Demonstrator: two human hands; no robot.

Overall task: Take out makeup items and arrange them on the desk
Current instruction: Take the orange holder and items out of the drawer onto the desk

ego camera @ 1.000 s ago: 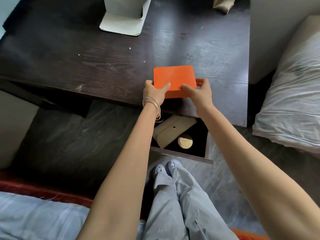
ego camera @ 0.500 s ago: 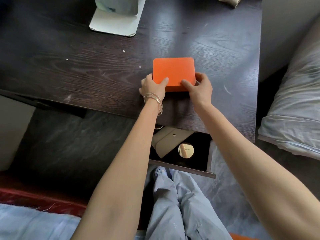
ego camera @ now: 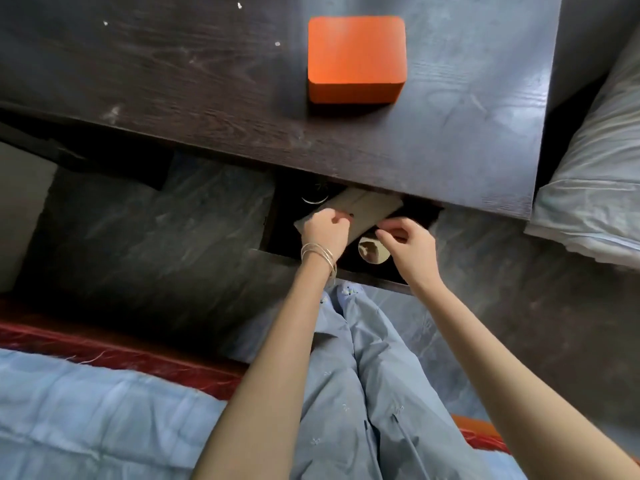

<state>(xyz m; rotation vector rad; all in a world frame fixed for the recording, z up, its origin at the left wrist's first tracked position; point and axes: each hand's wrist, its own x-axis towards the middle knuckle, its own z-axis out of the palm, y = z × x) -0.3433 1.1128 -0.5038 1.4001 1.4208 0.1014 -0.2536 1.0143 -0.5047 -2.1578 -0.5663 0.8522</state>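
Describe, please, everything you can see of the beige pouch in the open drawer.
The beige pouch is a flat, envelope-like case, seemingly of soft matte material, with a fold-over flap and a small dark dot, perhaps a snap. It lies tilted in the dark open drawer, its far end hidden beneath the desk edge. The left hand rests curled on its near left end; whether it grips is unclear. The right hand hovers by its right edge, above a round gold lid beside the pouch.

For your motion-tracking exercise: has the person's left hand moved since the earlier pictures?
Yes. The left hand has left the orange box on the desk and come back toward the body, down into the open drawer, onto the beige pouch.
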